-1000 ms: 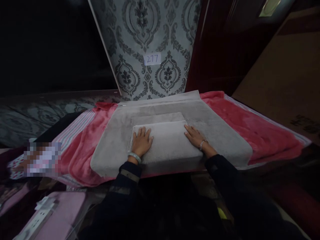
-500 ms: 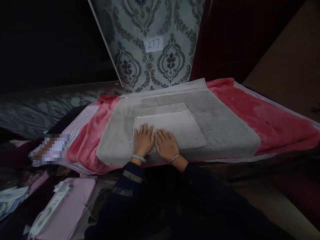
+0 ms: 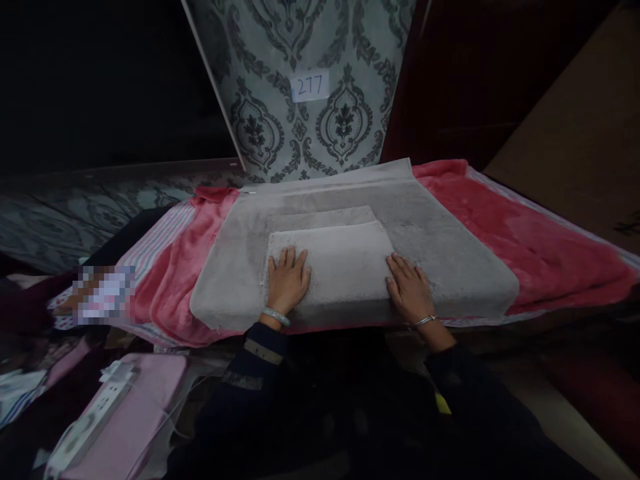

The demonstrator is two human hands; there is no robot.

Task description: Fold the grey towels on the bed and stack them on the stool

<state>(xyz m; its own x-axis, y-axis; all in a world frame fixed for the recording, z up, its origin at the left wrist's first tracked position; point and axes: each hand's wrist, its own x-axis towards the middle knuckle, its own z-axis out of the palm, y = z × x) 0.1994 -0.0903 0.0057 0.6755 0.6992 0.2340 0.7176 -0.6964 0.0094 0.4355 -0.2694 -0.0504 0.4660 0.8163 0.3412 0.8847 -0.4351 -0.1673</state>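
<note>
Resting on a pink surface [image 3: 160,377] off the desk's left front corner, a white power strip [image 3: 95,417] lies apart from the textiles. The desk itself is hidden beneath its coverings: at its left end a striped fabric [image 3: 150,247] shows from under a red blanket [image 3: 173,277], and a large gray cloth [image 3: 227,257] overlies the blanket across the middle, presumably as a soft, level base. On this cloth, centered close to the desk's front edge, lies the folded gray cloth [image 3: 345,250]; its position there probably serves to bring both ends within easy reach.

The left hand [image 3: 289,283], with a pale bangle [image 3: 275,316] at the wrist, lies palm down over the left front part of the folded piece; its fingers are extended and moderately parted, touching the top without gripping. Such flat contact likely holds that end steady. The right hand [image 3: 413,293], with a silver bracelet [image 3: 425,321], lies palm down over the folded piece's right edge, fingers extended and slightly parted, thumb set apart, nothing visibly grasped; how firmly either hand presses cannot be told. Farther right, the red blanket reappears toward the desk's right end, its outer border edged by striped fabric.
</note>
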